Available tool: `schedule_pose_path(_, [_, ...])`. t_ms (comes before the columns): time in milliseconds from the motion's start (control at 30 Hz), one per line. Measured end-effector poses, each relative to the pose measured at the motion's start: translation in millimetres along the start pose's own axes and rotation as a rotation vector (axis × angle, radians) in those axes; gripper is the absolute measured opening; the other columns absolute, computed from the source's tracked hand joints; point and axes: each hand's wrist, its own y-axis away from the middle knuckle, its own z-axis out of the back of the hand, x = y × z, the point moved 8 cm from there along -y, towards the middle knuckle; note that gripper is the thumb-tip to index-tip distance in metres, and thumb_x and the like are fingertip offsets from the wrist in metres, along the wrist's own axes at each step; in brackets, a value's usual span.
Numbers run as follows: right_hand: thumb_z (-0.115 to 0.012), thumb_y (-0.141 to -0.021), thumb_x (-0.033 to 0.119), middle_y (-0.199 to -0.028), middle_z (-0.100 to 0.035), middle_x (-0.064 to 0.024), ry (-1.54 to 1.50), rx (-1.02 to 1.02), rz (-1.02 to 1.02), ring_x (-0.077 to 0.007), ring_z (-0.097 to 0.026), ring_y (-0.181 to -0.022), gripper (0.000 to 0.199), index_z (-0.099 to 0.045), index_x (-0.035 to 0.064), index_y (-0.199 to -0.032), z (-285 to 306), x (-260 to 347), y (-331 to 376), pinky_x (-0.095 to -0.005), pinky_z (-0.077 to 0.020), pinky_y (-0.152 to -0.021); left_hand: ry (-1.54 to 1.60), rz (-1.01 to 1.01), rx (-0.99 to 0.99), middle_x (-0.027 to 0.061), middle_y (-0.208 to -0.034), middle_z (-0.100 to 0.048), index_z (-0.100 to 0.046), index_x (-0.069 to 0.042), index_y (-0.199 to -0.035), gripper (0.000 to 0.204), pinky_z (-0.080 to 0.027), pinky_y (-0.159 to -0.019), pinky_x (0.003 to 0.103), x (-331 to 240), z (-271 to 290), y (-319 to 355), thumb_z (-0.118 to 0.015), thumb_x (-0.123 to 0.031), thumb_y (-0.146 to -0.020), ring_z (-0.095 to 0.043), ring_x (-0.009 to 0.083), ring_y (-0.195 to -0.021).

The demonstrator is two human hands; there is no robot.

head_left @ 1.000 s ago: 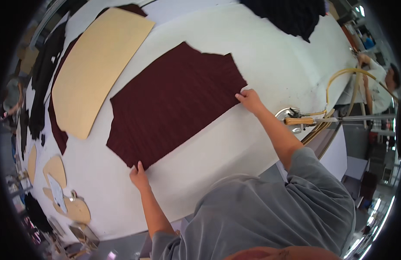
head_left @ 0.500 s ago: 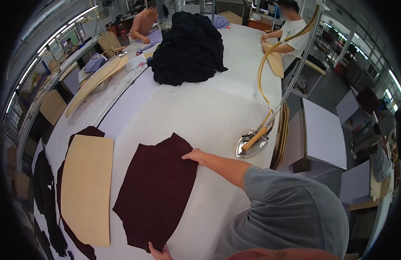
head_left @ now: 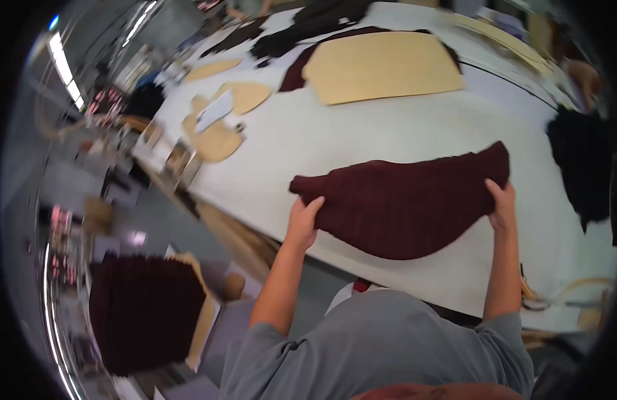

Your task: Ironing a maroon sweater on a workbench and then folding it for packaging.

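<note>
Both hands (head_left: 302, 223) gripping maroon fabric (head_left: 405, 203)

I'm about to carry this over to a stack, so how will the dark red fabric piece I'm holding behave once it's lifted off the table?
Probably floppy: the dark red fabric piece already sags in a curve between the left hand and right hand. It looks light, since both hands hold it by the edges alone. It may fold or crease if held from one end.
</note>
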Motion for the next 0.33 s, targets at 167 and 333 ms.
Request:
schedule_pose_path(167, [-0.061, -0.098, 0.016, -0.132, -0.066, -0.0195, -0.042, 0.352, -0.053, -0.028, -0.069, -0.111, 0.051, -0.052, 0.0012, -0.145, -59.9, -4.9, 44.3, -0.0355, -0.0563, -0.096, 0.009, -0.105, -0.172, 0.0139, -0.125, -0.069, -0.059, 0.002, -0.134, 0.039, -0.053, -0.095, 0.032, -53.0, 94.0, 194.4, -0.062, -0.008, -0.097, -0.066, 0.0207, -0.106])
schedule_pose_path(333, [-0.064, -0.096, 0.022, -0.137, -0.063, -0.0189, -0.068, 0.768, -0.135, -0.0296, -0.066, -0.117, 0.058, -0.049, 0.0033, -0.149, -221.7, -24.0, 86.5, -0.0371, -0.0534, -0.102, 0.1, -0.305, -0.429, 0.0142, -0.126, -0.069, -0.058, 0.002, -0.136, 0.041, -0.052, -0.099, 0.033, -126.5, 174.3, 365.5, -0.062, -0.007, -0.096, -0.067, 0.0214, -0.107])
